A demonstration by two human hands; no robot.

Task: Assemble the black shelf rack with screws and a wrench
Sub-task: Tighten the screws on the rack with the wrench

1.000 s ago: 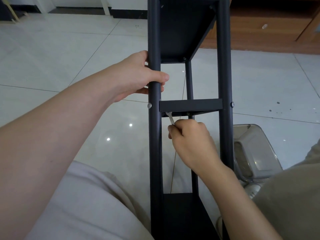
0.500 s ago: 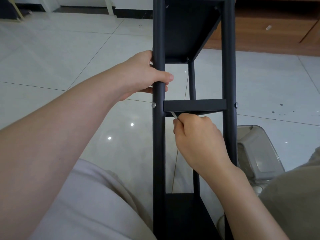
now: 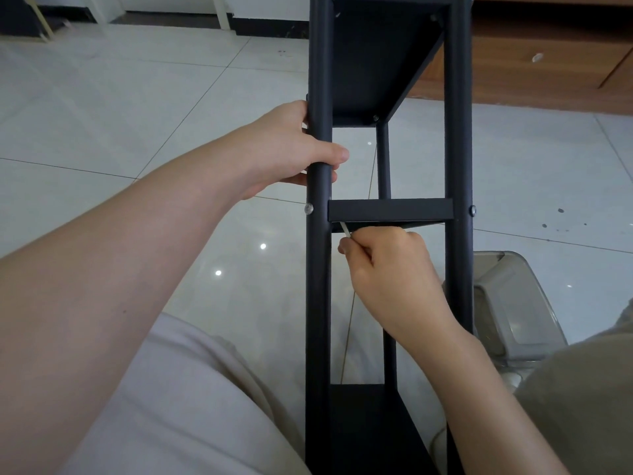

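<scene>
The black shelf rack (image 3: 459, 138) lies tilted across my lap, its poles running away from me. My left hand (image 3: 287, 149) grips the left pole (image 3: 318, 269) just above the middle shelf (image 3: 390, 210). Below that shelf my right hand (image 3: 390, 269) pinches a small silver wrench (image 3: 345, 229), whose tip reaches under the shelf's left corner. A silver screw head (image 3: 308, 209) shows on the left pole at shelf height, and another screw (image 3: 473, 210) on the right pole. Most of the wrench is hidden inside my fingers.
A clear plastic box (image 3: 507, 303) sits on the white tiled floor (image 3: 137, 114) to the right of the rack. A wooden cabinet (image 3: 548, 63) stands at the far right. My knees fill the lower corners.
My right hand has risen with the wrench towards the underside of the middle shelf. My left hand has kept its grip on the left pole.
</scene>
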